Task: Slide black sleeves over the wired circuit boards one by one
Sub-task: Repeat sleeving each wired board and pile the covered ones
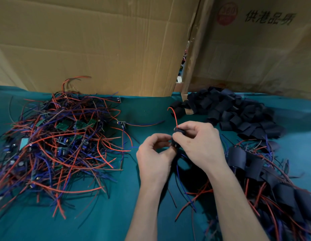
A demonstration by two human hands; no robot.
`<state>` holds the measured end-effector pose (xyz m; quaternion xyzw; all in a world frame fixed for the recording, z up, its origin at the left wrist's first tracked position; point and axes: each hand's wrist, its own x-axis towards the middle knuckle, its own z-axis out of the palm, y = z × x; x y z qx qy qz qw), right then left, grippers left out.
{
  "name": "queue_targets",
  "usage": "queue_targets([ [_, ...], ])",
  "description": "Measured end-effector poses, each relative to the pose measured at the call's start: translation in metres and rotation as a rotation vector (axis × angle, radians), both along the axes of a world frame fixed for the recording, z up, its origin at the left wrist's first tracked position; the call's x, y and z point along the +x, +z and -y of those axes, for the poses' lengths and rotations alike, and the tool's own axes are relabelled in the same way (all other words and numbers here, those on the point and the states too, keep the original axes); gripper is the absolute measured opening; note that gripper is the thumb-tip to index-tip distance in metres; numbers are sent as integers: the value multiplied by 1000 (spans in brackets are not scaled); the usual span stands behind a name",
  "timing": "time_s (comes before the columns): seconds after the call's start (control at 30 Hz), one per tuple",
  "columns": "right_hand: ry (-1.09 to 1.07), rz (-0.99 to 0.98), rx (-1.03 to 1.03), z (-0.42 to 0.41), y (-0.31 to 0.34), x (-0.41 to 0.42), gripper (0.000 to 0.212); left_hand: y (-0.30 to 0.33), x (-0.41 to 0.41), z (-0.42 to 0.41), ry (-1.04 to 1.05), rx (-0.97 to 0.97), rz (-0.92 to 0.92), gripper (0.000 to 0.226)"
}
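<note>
The circuit board inside the black sleeve [176, 136] was hidden by the fingers of the left hand [155, 153] and right hand [200, 141]. The finished pile [276, 185] was cut off at the right and bottom edges. The box lettering [270, 19] was blurred.

Both bare forearms reach forward and converge near the middle. The left hand [155, 150] curls its fingers, thumb toward the right hand. The right hand [197, 136] sits slightly higher, its fingertips [177, 134] pinched together, knuckles up, touching the left's fingertips.
</note>
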<state>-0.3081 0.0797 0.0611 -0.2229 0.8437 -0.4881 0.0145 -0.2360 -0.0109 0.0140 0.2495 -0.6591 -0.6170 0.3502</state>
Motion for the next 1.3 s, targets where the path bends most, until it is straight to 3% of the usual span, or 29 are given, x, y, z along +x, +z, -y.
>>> queue_targets([
  [0.1,26,-7,49,0,-2,-1,13,-1,0,1,-17,-15,-7,20],
  [0.37,26,32,98,0,7,-1,30,-2,-3,-1,-53,8,-132,30],
  [0.53,95,79,260,2,7,2,33,-2,-4,-6,-67,-59,-102,31],
  [0.63,77,-10,323,-11,17,8,43,-1,-2,-10,-42,-97,-36,28],
  [0.77,-9,-236,189,-61,38,29,43,3,3,-18,-91,-366,172,37],
  [0.87,-44,-272,502,-112,38,43,56,4,8,-31,-155,-473,310,28],
  [0.97,-71,-30,771,-150,29,46,75,5,17,-48,-92,-587,482,33],
  [1.1,-21,34,702,-174,22,44,77,9,31,-82,-151,-567,506,37],
  [1.2,25,46,615,-185,21,42,79,9,29,-110,-205,-541,459,27],
  [1.3,56,2,479,-196,16,34,72,7,22,-144,-216,-535,495,36],
])
